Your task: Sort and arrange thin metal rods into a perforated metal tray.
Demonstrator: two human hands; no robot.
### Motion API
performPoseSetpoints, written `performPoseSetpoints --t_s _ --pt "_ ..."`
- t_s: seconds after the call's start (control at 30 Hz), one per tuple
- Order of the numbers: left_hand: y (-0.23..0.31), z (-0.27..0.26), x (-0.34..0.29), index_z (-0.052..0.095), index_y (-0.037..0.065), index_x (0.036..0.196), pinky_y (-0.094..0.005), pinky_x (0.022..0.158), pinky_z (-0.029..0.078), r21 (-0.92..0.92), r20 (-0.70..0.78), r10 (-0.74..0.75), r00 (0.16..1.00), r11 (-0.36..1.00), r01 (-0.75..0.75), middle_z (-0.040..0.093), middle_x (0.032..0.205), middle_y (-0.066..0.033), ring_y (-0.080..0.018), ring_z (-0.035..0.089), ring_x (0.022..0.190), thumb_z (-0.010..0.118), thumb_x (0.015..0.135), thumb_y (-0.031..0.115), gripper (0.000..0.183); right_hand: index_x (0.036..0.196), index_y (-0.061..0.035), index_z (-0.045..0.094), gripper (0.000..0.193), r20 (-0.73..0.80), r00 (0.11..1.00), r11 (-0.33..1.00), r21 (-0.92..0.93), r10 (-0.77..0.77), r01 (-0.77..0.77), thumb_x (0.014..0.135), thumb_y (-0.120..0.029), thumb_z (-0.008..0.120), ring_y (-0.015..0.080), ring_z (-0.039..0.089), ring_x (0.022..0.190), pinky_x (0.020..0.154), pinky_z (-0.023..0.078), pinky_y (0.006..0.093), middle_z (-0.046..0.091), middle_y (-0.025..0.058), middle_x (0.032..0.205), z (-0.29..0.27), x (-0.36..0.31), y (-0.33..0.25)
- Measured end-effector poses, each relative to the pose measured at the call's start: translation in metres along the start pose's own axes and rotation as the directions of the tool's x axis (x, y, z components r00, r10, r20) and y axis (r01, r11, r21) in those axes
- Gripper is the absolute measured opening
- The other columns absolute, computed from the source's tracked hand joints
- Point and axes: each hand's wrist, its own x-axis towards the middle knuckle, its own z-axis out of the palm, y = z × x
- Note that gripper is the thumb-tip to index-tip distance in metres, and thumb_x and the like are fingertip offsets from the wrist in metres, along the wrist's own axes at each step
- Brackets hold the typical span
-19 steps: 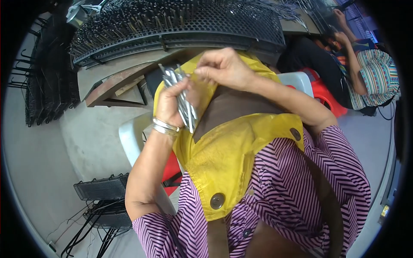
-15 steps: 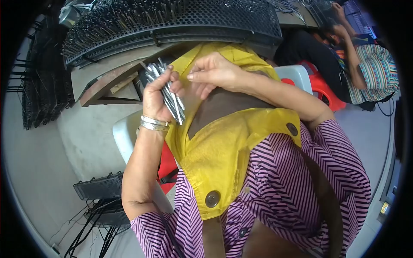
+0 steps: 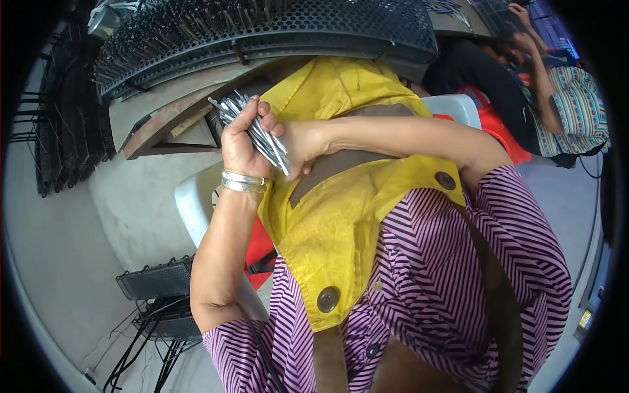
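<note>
Left hand [image 3: 241,145]: closed round a bundle of thin metal rods [image 3: 267,143], thumb along the upper side, fingers curled over from the right. Right hand [image 3: 305,144]: just beside the bundle's lower right side, its fingers partly hidden, so I cannot tell whether they grip anything.

The rods: slim, straight, silver-grey with darker ones among them, some catching bright light. They lie roughly parallel and slanted, from upper left to lower right; ends uneven, fanned slightly at the top. Too tightly packed to count. The bundle is held above my lap, in front of my yellow apron [image 3: 334,239], which has a dark brown panel [image 3: 341,164] and is creased and smudged. Silver bangles [image 3: 243,181] on my left wrist.

Beyond my knees, a pale bench [image 3: 134,112] with a brown, curved-looking beam [image 3: 164,130] under its edge. On top, a long black perforated rack [image 3: 341,29], its left part dense with thin dark upright pieces [image 3: 177,39].

Around me: a chair with pale arms [image 3: 190,213] and red parts; grey floor [image 3: 128,203]. Dark racks [image 3: 75,124] to the far left, black mesh trays [image 3: 154,280] lower left. At right, a co-worker in a patterned top [image 3: 576,105], seated on red.
</note>
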Motion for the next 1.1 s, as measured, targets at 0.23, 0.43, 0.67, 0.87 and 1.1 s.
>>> performPoseSetpoints --t_s 0.23,0.43,0.67,0.87,1.1 --pt "0.002 0.002 -0.001 0.047 0.004 0.089 -0.0246 0.048 0.036 0.032 -0.011 0.051 0.999 0.998 -0.051 0.048 0.069 -0.0039 -0.0126 0.041 0.053 0.051 0.081 0.009 0.010 0.061 -0.0044 0.057 0.013 0.065 0.962 0.960 -0.079 -0.265 0.270 0.062 -0.009 0.069 0.0080 0.048 0.045 0.040 0.037 0.0208 0.053 0.0004 0.053 0.013 0.007 0.019" --pt "0.024 0.003 -0.009 0.047 0.001 0.092 -0.0225 0.051 0.034 -0.022 0.056 0.187 0.981 0.982 -0.186 0.045 0.074 -0.0025 -0.0096 0.037 0.056 0.047 0.085 0.008 0.010 0.068 0.0000 0.053 0.016 0.181 0.798 0.690 -0.417 -0.575 0.592 0.075 -0.014 0.057 0.0229 0.051 0.050 0.051 0.038 0.0341 0.049 0.0138 0.053 0.012 -0.019 0.002" --pt "0.011 0.023 -0.024 0.051 0.005 0.090 -0.0308 0.064 0.041 0.070 -0.010 0.119 0.993 0.991 -0.118 0.047 0.072 -0.0035 -0.0145 0.044 0.063 0.049 0.085 0.013 0.010 0.086 -0.0016 0.051 0.016 -0.081 0.476 0.358 -0.771 -0.876 0.527 0.082 -0.017 0.053 0.0246 0.052 0.045 0.042 0.039 0.0322 0.050 0.0141 0.055 -0.019 -0.070 -0.025" --pt "-0.041 0.047 -0.032 0.047 0.011 0.099 -0.0370 0.064 0.046 0.324 -0.063 -0.114 0.991 0.937 0.128 0.049 0.071 -0.0032 -0.0163 0.049 0.063 0.051 0.084 0.018 0.017 0.091 -0.0021 0.053 0.016 -0.500 0.636 0.802 -0.259 -0.588 0.538 0.078 -0.008 0.059 0.0040 0.049 0.047 0.042 0.038 0.0169 0.052 -0.0004 0.054 -0.052 -0.109 -0.045" --pt "-0.064 0.054 -0.050 0.048 -0.002 0.095 -0.0329 0.067 0.046 0.407 0.004 -0.114 0.993 0.908 0.103 0.056 0.078 -0.0105 -0.0210 0.055 0.073 0.054 0.078 0.003 0.019 0.095 0.0073 0.053 0.024 -0.407 0.754 0.661 0.369 -0.516 0.653 0.075 -0.005 0.060 0.0169 0.057 0.059 0.055 0.048 0.0270 0.058 0.0134 0.076 -0.086 -0.121 -0.059"
